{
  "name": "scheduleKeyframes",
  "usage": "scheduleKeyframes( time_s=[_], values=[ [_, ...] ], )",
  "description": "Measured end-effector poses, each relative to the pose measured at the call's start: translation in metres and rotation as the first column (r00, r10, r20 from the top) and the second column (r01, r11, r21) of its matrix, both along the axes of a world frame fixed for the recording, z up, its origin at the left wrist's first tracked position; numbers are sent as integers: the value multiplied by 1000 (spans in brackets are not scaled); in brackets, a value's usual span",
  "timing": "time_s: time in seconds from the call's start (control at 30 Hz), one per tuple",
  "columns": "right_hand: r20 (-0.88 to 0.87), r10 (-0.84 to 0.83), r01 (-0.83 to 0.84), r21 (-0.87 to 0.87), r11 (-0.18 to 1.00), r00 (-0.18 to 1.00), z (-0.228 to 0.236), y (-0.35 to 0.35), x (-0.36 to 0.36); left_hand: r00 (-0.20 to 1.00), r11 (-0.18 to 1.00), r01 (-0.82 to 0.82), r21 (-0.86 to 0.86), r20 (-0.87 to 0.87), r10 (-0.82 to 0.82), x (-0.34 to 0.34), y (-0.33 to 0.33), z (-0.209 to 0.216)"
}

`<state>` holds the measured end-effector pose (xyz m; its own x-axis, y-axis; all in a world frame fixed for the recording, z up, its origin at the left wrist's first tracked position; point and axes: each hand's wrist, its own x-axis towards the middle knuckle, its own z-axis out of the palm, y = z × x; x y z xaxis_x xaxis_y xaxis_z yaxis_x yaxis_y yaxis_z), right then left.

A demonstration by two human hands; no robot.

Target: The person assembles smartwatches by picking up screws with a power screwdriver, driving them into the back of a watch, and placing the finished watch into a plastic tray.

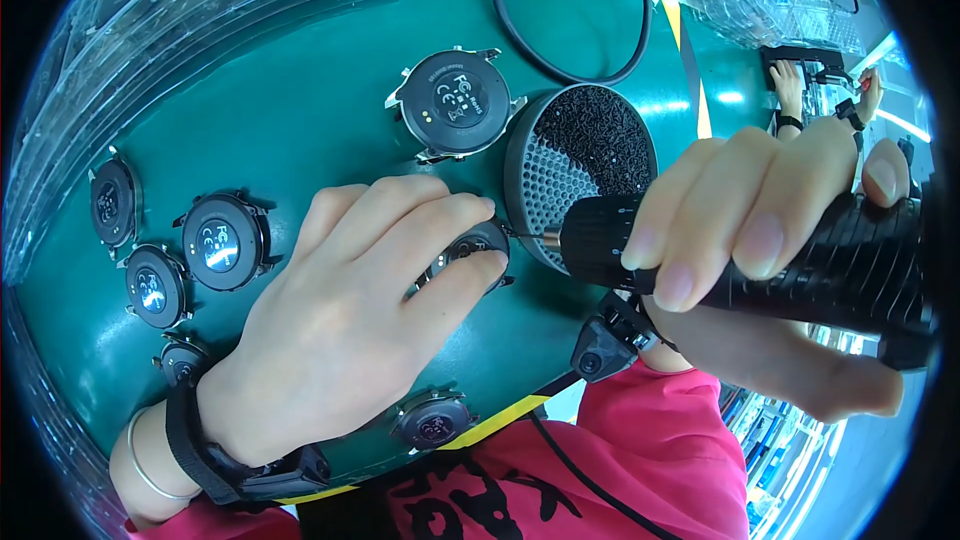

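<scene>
My left hand [345, 315] grips a round black smartwatch case [470, 248] between thumb and fingers; the hand covers part of it. Wrapped around a black electric screwdriver [597, 236] is my right hand [765, 215]. The thin metal bit [545, 235] points left and reaches the right edge of the held case; whether a screw sits on its tip I cannot tell. Just behind the bit stands a round grey dish [516, 175] with a perforated floor and many tiny black screws [597, 138]. Another smartwatch case [455, 103] lies back up, left of the dish.
Several more watch cases [222, 242] lie at the left, and one [433, 420] near the yellow-black taped front edge [500, 410]. Clear plastic trays [200, 40] stand along the back left. A black cable [575, 75] loops behind the dish. A co-worker's hands [788, 90] show far right.
</scene>
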<state>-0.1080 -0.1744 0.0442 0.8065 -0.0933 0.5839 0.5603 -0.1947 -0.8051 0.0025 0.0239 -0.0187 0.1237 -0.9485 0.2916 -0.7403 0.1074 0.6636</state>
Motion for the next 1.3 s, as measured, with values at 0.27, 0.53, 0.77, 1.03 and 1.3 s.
scheduleKeyframes(
  time_s=[0.27, 0.53, 0.77, 1.03, 1.3],
  values=[
    [10, 0, 0, -3, 1000, 1000, -1, -3, 5, 1000, 1000, 9, -1, -10, -9, -1, -2, 3],
    [22, 19, -20, 4, 1000, 1000, 16, 3, -8, 999, 1000, 10, -9, -44, -11, -4, -3, 4],
    [59, 19, -19, 1, 1000, 998, 15, 0, -18, 999, 1000, 21, 9, -25, -21, -6, -5, 8],
    [80, -19, 20, -8, 1000, 997, 22, -26, -30, 999, 997, -10, 76, -49, 14, -5, -6, 13],
    [92, -40, 41, -8, 999, 995, 14, -16, -24, 998, 997, -24, 67, -59, 28, -1, -3, 9]
  ],
)
